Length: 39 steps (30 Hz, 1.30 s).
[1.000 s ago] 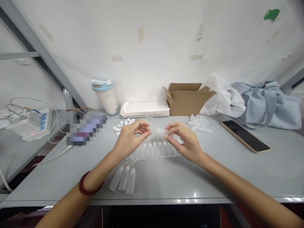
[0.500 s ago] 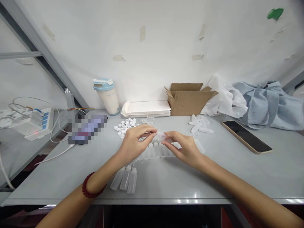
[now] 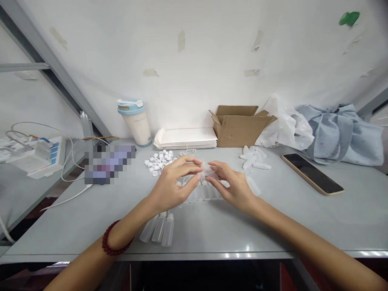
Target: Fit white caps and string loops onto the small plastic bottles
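Right hand (image 3: pixel 235 184): pinches one translucent bottle (image 3: pixel 209 170), best held lightly and steadily. Left hand (image 3: pixel 172 180): fingers curved at its end, grip unclear.

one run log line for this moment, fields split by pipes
right hand: holds translucent bottle | left hand: at its end, contact unclear | nearby: row of bottles, white caps

Plastic leads the line-up here, with cardboard and cloth behind!
Clock centred on the held piece (image 3: pixel 208 171), blurred but probably translucent plastic: smooth, milky plastic bottles (image 3: pixel 167 232) at seven, shiny plastic caps (image 3: pixel 157 160) at nine, matt cardboard box (image 3: pixel 242 131) at one, thin, crinkly plastic bag (image 3: pixel 281 125) at two, soft cloth tote (image 3: pixel 357 141) beyond, glossy phone screen (image 3: pixel 312 173) at three, smooth tabletop (image 3: pixel 273 234) gleaming at six.
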Each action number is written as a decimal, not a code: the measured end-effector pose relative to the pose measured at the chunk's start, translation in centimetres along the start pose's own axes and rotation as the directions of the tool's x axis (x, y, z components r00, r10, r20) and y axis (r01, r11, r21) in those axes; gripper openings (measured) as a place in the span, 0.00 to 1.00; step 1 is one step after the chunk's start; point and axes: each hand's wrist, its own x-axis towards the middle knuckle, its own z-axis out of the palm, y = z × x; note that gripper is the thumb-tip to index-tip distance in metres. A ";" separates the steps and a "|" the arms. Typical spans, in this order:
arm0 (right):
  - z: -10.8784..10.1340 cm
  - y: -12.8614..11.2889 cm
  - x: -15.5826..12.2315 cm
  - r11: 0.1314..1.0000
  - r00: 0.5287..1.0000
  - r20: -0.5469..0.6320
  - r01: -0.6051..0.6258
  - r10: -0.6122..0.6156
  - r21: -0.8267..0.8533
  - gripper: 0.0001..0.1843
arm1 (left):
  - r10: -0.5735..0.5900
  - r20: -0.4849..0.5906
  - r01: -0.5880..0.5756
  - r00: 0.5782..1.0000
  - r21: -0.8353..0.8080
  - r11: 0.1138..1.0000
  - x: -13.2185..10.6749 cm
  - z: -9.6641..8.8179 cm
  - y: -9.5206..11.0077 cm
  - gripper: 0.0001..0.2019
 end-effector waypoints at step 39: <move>-1.3 -1.6 1.2 0.372 0.852 0.427 -0.519 0.304 0.770 0.15 | 0.419 -0.022 -0.402 0.908 0.245 0.882 -0.1 0.3 -0.3 0.17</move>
